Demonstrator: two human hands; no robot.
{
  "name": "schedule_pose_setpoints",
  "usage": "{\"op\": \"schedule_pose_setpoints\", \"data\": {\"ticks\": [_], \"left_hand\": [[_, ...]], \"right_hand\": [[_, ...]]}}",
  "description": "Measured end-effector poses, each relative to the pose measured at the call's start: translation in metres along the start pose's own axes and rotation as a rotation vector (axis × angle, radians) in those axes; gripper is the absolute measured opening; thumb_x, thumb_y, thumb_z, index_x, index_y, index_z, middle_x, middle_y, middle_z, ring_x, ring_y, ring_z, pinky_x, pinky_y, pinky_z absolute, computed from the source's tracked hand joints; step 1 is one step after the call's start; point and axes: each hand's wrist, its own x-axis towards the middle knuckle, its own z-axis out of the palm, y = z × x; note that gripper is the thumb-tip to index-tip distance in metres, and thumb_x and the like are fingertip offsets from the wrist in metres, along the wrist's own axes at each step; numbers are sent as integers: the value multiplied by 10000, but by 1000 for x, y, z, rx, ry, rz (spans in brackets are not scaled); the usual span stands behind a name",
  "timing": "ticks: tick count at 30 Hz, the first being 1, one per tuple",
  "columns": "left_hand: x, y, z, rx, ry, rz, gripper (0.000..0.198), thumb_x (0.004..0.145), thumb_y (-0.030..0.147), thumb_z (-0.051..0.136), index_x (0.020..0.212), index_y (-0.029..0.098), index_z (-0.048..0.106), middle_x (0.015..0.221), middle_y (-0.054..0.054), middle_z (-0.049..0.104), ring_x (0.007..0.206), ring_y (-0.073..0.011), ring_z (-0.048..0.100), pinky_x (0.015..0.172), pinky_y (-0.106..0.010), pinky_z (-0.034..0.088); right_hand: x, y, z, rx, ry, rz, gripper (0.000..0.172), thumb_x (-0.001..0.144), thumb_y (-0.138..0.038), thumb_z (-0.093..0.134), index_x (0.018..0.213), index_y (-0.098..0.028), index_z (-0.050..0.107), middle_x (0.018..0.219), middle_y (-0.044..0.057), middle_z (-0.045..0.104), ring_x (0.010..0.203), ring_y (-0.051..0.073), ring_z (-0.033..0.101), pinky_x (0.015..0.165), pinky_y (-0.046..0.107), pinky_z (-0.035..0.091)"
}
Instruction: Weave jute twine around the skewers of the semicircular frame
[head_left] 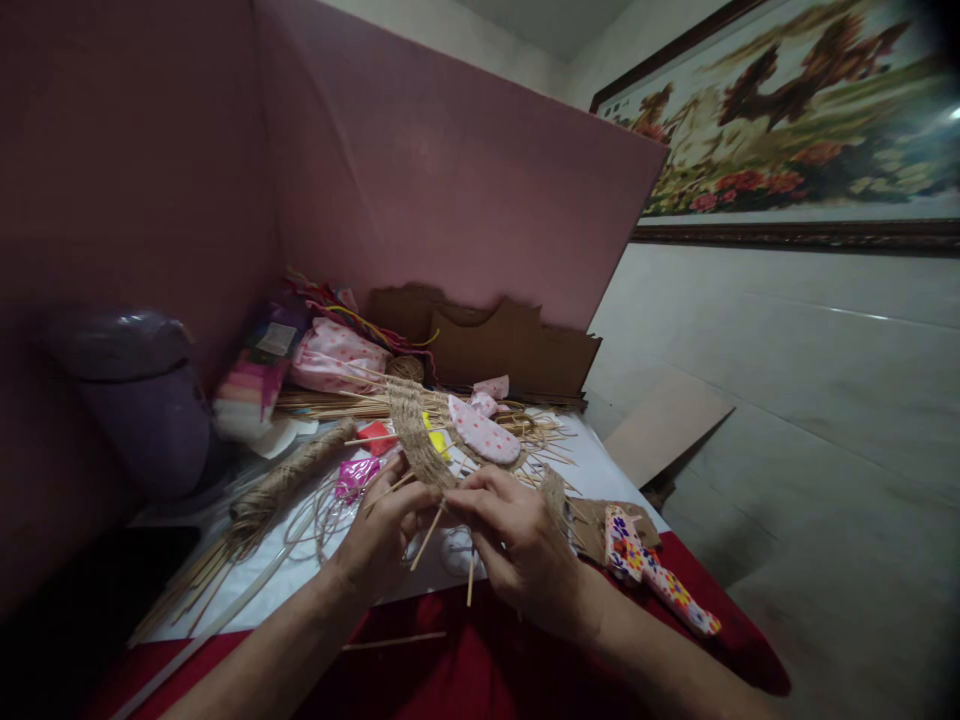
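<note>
Both hands are pinching the twine-wound stick frame [417, 445] just inside the table's [600, 470] near edge: left hand [382, 535] closing on a thin stick, right hand [517, 545] clamping the weave with its fingertips. It's looking light, rough and brittle, so gripping at the wrapped crossings seems safest. Far side, clutter [330, 360] is crowding in, the pink partition [450, 180] is walling off the left, and open floor [825, 450] is lying to the right

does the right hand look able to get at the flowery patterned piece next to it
Likely yes: the flowery piece lies uncovered just beside the right hand, though that hand is pinching the twine-wrapped sticks.
</note>
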Motion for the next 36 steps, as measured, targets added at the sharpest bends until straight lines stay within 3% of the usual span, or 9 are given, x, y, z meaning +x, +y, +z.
{"op": "schedule_pose_setpoints", "data": {"ticks": [10,17,25,30,36], "left_hand": [[1,-1,-1,-34,32,20,550,621,26,561,1150,178,556,947,-49,702,862,-214,657,708,-276,516],[2,-2,-2,-48,43,11,504,604,34,583,1090,167,585,939,-52,711,863,-213,660,705,-269,514],[-1,3,2,-37,61,0,548,550,22,592,1081,162,593,954,-58,712,867,-226,666,702,-269,520],[-1,2,0,-26,45,20,613,580,2,577,1165,181,550,980,-50,702,898,-212,658,720,-261,517],[-2,6,4,-19,31,14,606,575,4,554,1157,170,568,952,-55,701,873,-220,658,732,-297,523]], "right_hand": [[-2,-3,0,-161,-7,-120,314,791,-44,464,1042,-152,618,912,88,590,820,184,539,682,309,470],[1,-1,1,-289,43,-259,240,870,-82,449,1025,-111,630,870,101,631,760,167,542,631,294,469],[3,2,0,-329,16,-331,238,891,-82,424,1035,-90,613,867,108,638,749,167,536,632,304,474],[0,4,1,-269,39,-321,274,855,-92,431,1075,-93,595,910,120,641,775,189,550,641,323,477],[-4,3,-2,-208,87,-160,314,792,-53,453,1066,-100,598,975,127,610,871,211,545,721,345,486]]}}
